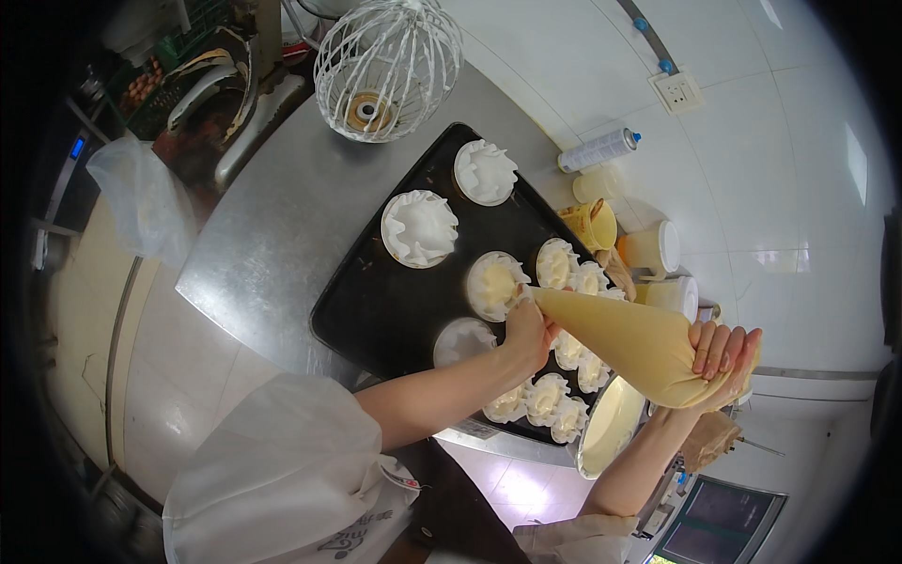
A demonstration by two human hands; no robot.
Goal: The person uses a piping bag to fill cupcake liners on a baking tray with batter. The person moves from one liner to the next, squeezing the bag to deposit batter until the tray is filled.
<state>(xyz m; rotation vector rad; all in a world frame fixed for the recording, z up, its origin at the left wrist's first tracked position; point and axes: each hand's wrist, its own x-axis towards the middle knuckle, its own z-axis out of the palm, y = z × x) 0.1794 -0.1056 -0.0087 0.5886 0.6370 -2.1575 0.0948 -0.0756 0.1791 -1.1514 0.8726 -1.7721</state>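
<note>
My left hand (528,331) pinches the narrow tip of a piping bag (620,338) full of pale yellow batter. At its gathered wide end, my right hand (726,359) grips the bag. The tip is at the edge of a paper-lined cup (497,285) that has yellow batter in it. This cup stands on a black baking tray (380,303). Two lined cups with no batter visible, a nearer one (421,229) and a farther one (486,173), stand toward the tray's far end. Another lined cup (465,342) is partly hidden by my left forearm. Several filled cups (546,398) crowd the right side.
A large batter-coated wire whisk (387,70) stands on the steel table (261,233) beyond the tray. A bowl (580,455) of batter is by my right forearm. Along the tiled wall are a spray can (599,150), a yellow paper cup (599,224) and lidded tubs (662,248).
</note>
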